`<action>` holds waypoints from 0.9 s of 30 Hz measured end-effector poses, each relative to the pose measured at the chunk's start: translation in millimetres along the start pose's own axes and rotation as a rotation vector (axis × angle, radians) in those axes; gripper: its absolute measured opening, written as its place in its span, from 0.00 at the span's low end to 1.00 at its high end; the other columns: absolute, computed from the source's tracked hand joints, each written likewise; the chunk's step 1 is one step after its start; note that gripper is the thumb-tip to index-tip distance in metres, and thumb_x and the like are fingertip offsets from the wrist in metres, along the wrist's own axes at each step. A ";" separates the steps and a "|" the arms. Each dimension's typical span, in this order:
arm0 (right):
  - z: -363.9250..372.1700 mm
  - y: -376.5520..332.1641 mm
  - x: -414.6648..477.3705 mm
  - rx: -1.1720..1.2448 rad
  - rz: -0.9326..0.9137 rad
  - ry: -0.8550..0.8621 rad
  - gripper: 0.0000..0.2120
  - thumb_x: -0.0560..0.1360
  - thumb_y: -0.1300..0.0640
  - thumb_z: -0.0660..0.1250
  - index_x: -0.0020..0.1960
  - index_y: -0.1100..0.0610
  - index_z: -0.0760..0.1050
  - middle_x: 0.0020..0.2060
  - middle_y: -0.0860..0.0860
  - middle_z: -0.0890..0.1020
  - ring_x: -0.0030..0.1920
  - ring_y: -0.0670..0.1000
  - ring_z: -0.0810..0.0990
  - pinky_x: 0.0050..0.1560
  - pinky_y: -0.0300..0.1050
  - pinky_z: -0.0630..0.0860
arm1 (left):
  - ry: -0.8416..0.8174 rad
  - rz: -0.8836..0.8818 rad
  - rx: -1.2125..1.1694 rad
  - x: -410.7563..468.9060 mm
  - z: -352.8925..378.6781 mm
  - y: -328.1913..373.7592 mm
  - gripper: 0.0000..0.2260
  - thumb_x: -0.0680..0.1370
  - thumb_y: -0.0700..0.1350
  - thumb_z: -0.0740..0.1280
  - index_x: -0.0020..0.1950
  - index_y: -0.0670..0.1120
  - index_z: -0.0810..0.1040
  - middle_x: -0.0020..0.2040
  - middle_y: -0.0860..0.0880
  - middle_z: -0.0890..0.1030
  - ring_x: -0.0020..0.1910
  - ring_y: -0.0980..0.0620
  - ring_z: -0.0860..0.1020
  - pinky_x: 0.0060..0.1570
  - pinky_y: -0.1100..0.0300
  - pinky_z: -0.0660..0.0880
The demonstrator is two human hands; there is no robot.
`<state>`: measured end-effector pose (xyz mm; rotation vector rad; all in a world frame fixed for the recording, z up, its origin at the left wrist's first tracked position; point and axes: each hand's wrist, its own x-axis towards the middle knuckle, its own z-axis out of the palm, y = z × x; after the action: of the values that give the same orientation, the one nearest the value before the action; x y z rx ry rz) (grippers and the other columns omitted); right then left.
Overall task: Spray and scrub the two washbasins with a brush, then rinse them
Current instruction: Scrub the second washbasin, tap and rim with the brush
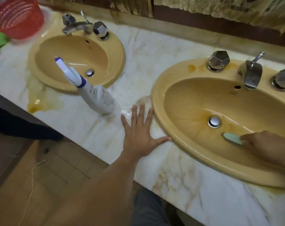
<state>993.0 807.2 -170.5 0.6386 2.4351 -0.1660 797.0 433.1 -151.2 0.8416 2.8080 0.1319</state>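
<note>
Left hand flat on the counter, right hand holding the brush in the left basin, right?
Wrong basin. The head view shows the right hand holding the brush in the right basin. The left hand is flat on the counter, as you said.

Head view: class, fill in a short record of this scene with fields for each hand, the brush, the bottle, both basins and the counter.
left hand: flat on the counter, fingers spread, between the basins
right hand: grips the brush inside the right basin
brush: pale green, near the drain
bottle: white and purple, on the counter by the left basin
left basin: yellow, wet
right basin: yellow, brown streaks round the drain
counter: marble, wet, stained
</note>
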 end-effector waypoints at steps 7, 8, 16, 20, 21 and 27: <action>-5.7 -3.1 -4.8 0.197 -0.091 -0.095 0.10 0.80 0.45 0.65 0.58 0.34 0.80 0.59 0.47 0.84 0.58 0.53 0.79 0.56 0.49 0.75 | -0.002 0.000 0.024 0.0 0.0 1.3 0.55 0.68 0.85 0.48 0.85 0.52 0.42 0.84 0.49 0.35 0.82 0.45 0.32 0.75 0.28 0.40; -4.8 -8.2 -3.8 0.188 -0.073 -0.093 0.11 0.80 0.44 0.64 0.60 0.34 0.80 0.59 0.47 0.83 0.59 0.53 0.78 0.56 0.49 0.75 | -0.007 -0.003 0.028 -0.1 -0.5 1.4 0.55 0.68 0.85 0.47 0.85 0.52 0.42 0.84 0.49 0.35 0.82 0.45 0.32 0.75 0.28 0.40; -4.2 -75.6 25.6 0.303 0.013 0.071 0.15 0.82 0.47 0.59 0.65 0.43 0.79 0.51 0.56 0.80 0.55 0.61 0.78 0.46 0.50 0.72 | -0.021 0.003 0.035 0.7 -1.3 0.3 0.55 0.68 0.85 0.46 0.85 0.52 0.41 0.84 0.49 0.34 0.81 0.45 0.31 0.75 0.28 0.39; -8.5 -47.0 19.2 0.233 0.001 -0.038 0.16 0.82 0.48 0.60 0.67 0.43 0.78 0.61 0.55 0.81 0.63 0.59 0.75 0.56 0.53 0.75 | -0.024 0.003 0.028 1.5 -0.6 -0.1 0.55 0.68 0.85 0.46 0.85 0.52 0.41 0.84 0.49 0.34 0.81 0.45 0.32 0.75 0.28 0.39; -8.7 -41.6 19.8 0.212 0.003 -0.051 0.16 0.82 0.48 0.60 0.66 0.42 0.79 0.60 0.54 0.81 0.62 0.58 0.75 0.56 0.53 0.76 | -0.022 0.005 0.026 1.3 -0.3 -0.1 0.55 0.68 0.85 0.46 0.85 0.52 0.41 0.84 0.49 0.34 0.81 0.45 0.32 0.75 0.28 0.39; -10.7 -71.2 38.5 0.365 0.007 0.030 0.16 0.81 0.49 0.61 0.65 0.44 0.80 0.58 0.58 0.81 0.58 0.59 0.75 0.52 0.50 0.73 | -0.024 0.007 0.014 0.8 -0.2 -0.9 0.55 0.68 0.85 0.45 0.85 0.52 0.41 0.84 0.49 0.35 0.81 0.45 0.31 0.75 0.28 0.38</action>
<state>926.2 763.2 -186.9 0.8099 2.4506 -0.6119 795.8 432.8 -151.3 0.8508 2.7874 0.1027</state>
